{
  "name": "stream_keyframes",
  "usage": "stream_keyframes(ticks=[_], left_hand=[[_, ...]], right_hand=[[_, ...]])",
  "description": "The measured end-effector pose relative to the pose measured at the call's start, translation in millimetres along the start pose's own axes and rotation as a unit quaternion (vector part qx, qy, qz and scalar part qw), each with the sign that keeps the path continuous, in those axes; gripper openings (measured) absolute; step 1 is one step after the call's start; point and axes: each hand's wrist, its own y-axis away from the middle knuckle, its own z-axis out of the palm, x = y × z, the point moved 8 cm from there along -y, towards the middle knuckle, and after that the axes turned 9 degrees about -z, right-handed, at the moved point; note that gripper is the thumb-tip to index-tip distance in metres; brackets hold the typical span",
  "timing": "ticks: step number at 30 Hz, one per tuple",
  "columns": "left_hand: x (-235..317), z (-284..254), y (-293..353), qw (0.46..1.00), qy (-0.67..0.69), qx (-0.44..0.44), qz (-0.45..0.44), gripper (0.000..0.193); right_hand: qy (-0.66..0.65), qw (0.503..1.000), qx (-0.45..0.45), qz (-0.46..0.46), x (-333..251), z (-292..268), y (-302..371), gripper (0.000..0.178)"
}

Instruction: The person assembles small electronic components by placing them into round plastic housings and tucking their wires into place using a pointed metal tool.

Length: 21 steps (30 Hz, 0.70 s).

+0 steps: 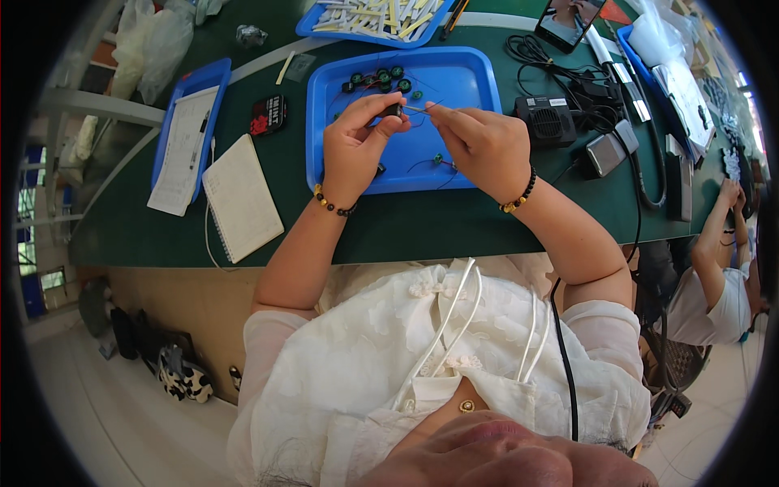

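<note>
Over the blue tray (320, 77), my left hand (355, 148) pinches a small dark round part (400, 109) between thumb and fingertips. My right hand (487, 150) is closed on a thin brownish stick-like piece (415, 109), whose end meets the small part. Whether this is a tool or a lead is too small to tell. Fine wires show by the fingertips. Several small green-and-black round components (384, 79) with thin wires lie at the tray's far side. Another wired component (439, 159) lies close to my right wrist.
Behind stands a blue tray of white and yellow strips (381, 18). To the left are a notebook (243, 197), a black-and-red tin (268, 115) and a paper (185, 150) in a blue tray. A black device (545, 120) and cables crowd the right; another person (718, 284) sits beyond.
</note>
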Motion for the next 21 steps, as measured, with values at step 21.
stream_keyframes(ticks=[21], left_hand=[[-19.5,-1.8,-2.5,0.990,0.057,-0.052,-0.117,0.033]], right_hand=[[-0.372,0.891,-0.115,0.233,39.7,35.4,10.6,0.018]])
